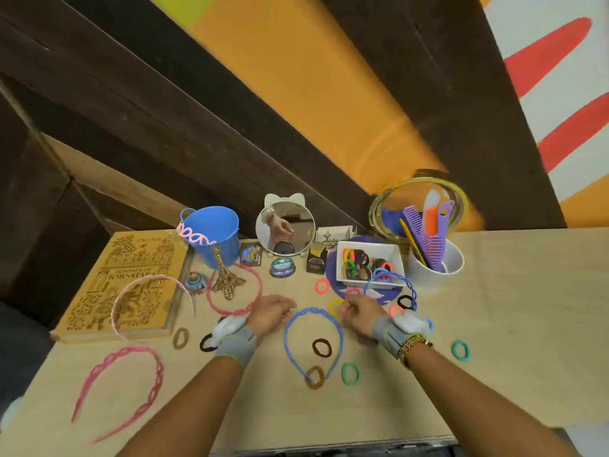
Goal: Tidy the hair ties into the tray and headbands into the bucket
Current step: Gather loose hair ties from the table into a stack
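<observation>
The blue headband [313, 341] lies flat on the tabletop [494, 308], open end toward the person, arch pointing at the tray [369, 262], between the loosely curled left hand [272, 313] and the right hand [361, 314], whose grip can't be made out.

- Book [128, 285], tan cover, lying at the left of the table: title line reads "HERITAGE OF KARNATAKA"; a shorter line at the cover's top is too blurred to read.
- Small dark card [252, 254] beside the blue bucket [214, 237]: printing present, not legible.
</observation>
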The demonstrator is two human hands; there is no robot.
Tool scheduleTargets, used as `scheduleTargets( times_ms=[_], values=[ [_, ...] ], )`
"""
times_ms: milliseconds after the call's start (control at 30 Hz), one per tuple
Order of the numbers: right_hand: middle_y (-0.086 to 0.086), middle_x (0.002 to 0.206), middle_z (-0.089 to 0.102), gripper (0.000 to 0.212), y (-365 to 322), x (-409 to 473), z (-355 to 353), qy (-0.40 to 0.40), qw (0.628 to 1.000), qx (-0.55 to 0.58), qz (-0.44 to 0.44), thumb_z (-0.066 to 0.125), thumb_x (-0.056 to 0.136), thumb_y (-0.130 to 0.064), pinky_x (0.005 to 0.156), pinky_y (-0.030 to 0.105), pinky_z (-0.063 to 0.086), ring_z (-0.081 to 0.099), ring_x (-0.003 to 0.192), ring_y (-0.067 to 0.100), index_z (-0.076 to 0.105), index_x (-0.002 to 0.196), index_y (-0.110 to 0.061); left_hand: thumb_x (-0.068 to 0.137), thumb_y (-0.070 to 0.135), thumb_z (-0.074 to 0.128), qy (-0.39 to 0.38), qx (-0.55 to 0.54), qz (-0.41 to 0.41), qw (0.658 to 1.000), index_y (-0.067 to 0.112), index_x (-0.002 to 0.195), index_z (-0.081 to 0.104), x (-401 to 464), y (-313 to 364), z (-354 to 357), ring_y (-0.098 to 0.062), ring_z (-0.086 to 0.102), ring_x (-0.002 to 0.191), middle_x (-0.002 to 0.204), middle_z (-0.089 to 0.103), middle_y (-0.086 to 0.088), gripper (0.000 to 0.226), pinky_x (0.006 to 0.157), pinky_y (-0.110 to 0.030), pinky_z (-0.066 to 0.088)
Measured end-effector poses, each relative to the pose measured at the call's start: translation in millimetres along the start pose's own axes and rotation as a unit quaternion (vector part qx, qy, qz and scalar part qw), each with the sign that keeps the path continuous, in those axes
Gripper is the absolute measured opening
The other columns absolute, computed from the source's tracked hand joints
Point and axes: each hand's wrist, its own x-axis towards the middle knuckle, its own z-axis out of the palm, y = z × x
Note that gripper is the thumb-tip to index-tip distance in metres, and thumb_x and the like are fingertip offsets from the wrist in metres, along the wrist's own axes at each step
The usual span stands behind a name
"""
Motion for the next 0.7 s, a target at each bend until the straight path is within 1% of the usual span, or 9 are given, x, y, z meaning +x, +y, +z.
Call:
scheduleTargets(
  times_ms=[100,167,267,367,400,467,533,567,700],
  values=[
    [0.009,0.095,0.066,0.018,12,3,2,-0.032,0.997,-0.071,0.010,0.049,0.079,-0.002,0.077,0.024,0.044,0.059,0.090,0.021,0.057,0.083,-0.018,0.089,0.007,0.053,0.004,0.022,-0.016,1.000,0.013,0.066,0.052,4,-2,9,0.003,0.038,0.025,0.061,0.046,-0.004,0.024,0.032,-0.010,0.026],
    [0.010,0.101,0.062,0.020,18,4,-1,-0.076,0.988,-0.134,0.014,0.049,0.077,-0.001,0.076,0.026,0.041,0.060,0.099,0.025,0.055,0.090,-0.015,0.090,0.010,0.052,-0.002,0.035,-0.023,0.999,0.014,0.065,0.051,6,-3,15,0.003,0.039,0.026,0.061,0.047,-0.003,0.026,0.034,-0.011,0.026],
    [0.018,0.116,0.057,0.022,19,5,-5,-0.119,0.968,-0.219,-0.016,0.047,0.080,-0.001,0.086,0.033,0.043,0.055,0.110,0.030,0.043,0.092,-0.018,0.091,0.012,0.053,-0.008,0.048,-0.016,0.999,0.015,0.065,0.049,10,-4,20,0.003,0.040,0.027,0.061,0.048,-0.002,0.027,0.035,-0.011,0.027],
    [0.019,0.126,0.052,0.029,20,3,-5,-0.126,0.959,-0.255,-0.013,0.044,0.084,-0.001,0.091,0.034,0.044,0.054,0.114,0.031,0.051,0.111,-0.007,0.090,0.009,0.053,-0.014,0.043,-0.007,0.999,0.014,0.066,0.050,13,-4,27,0.002,0.040,0.028,0.061,0.048,-0.003,0.025,0.033,-0.009,0.026],
    [0.018,0.126,0.053,0.027,21,2,-4,-0.116,0.959,-0.258,-0.011,0.045,0.083,-0.001,0.090,0.034,0.046,0.056,0.113,0.031,0.051,0.110,-0.007,0.090,0.009,0.053,-0.015,0.040,-0.005,0.999,0.014,0.066,0.051,13,-4,29,0.002,0.040,0.028,0.061,0.048,-0.004,0.025,0.033,-0.009,0.026],
    [0.017,0.120,0.057,0.015,21,-2,-5,-0.099,0.961,-0.259,-0.013,0.045,0.083,-0.001,0.088,0.034,0.048,0.060,0.107,0.031,0.048,0.090,-0.014,0.089,0.009,0.054,-0.015,0.037,-0.003,0.999,0.013,0.066,0.052,14,-4,31,0.002,0.040,0.029,0.060,0.049,-0.004,0.024,0.033,-0.009,0.027],
    [0.018,0.115,0.062,0.022,23,-2,-6,-0.098,0.962,-0.254,-0.013,0.050,0.080,0.000,0.090,0.036,0.051,0.063,0.103,0.032,0.041,0.072,-0.019,0.089,0.009,0.056,-0.017,0.039,-0.003,0.999,0.013,0.067,0.053,15,-6,33,0.002,0.041,0.030,0.060,0.049,-0.004,0.022,0.033,-0.009,0.028],
    [0.018,0.112,0.064,0.024,22,-3,-8,-0.105,0.963,-0.249,-0.010,0.054,0.077,0.000,0.090,0.037,0.052,0.063,0.102,0.032,0.042,0.068,-0.019,0.089,0.009,0.056,-0.019,0.038,-0.002,0.999,0.013,0.067,0.053,15,-6,34,0.003,0.040,0.030,0.060,0.049,-0.004,0.022,0.033,-0.009,0.028],
    [0.013,0.105,0.067,0.010,25,0,-10,-0.117,0.969,-0.217,0.008,0.063,0.072,-0.010,0.079,0.032,0.052,0.064,0.091,0.028,0.058,0.080,-0.012,0.088,0.010,0.056,-0.023,0.036,0.001,0.999,0.014,0.067,0.054,16,-5,34,-0.002,0.042,0.037,0.060,0.050,-0.003,0.021,0.035,-0.010,0.029]
  ],
)
